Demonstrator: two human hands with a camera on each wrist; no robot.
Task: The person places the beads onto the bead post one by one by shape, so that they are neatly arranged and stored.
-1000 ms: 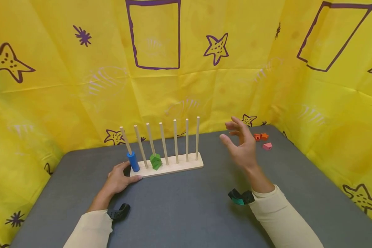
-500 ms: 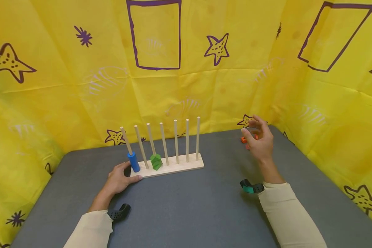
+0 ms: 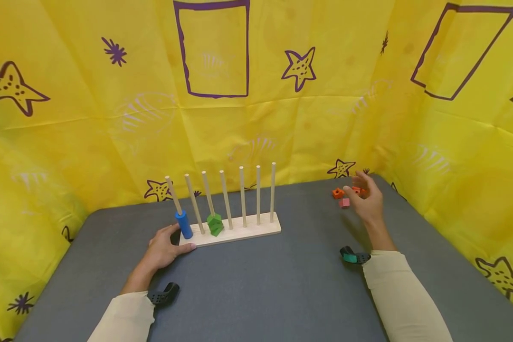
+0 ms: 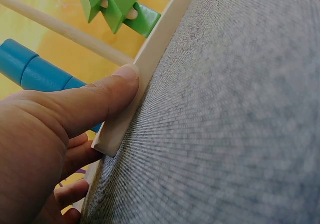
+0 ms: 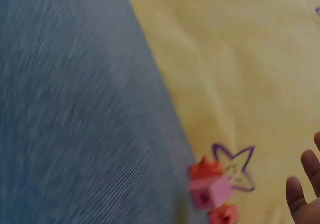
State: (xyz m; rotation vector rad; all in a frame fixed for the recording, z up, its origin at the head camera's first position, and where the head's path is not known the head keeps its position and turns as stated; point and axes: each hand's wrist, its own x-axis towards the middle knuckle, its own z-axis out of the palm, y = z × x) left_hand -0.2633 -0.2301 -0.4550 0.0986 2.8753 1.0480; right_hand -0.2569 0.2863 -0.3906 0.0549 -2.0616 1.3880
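My left hand (image 3: 161, 248) grips the left end of a wooden peg rack (image 3: 256, 228), thumb (image 4: 112, 95) on the front edge and fingers behind it. Blue cylinder beads (image 3: 183, 225) are stacked on the leftmost peg. Green angular beads (image 3: 215, 224) sit on the third peg from the left. Above the table at the right, my right hand (image 3: 369, 202) is held with nothing in its fingers, thumb apart from them. Close to it lie orange beads (image 3: 337, 193) and a pink bead (image 3: 344, 203); the hand partly hides this group. The right wrist view shows a pink bead (image 5: 210, 192) between orange ones.
The other pegs (image 3: 242, 195) on the rack bear no beads. A dark grey tabletop (image 3: 256, 289) lies under everything. Yellow patterned cloth (image 3: 222, 128) hangs behind it and along the right side. Each wrist wears a black camera band (image 3: 355, 256).
My right hand has moved right and a little lower, to the orange and pink beads, uncovering some and covering others. The left hand and the rack stay put.
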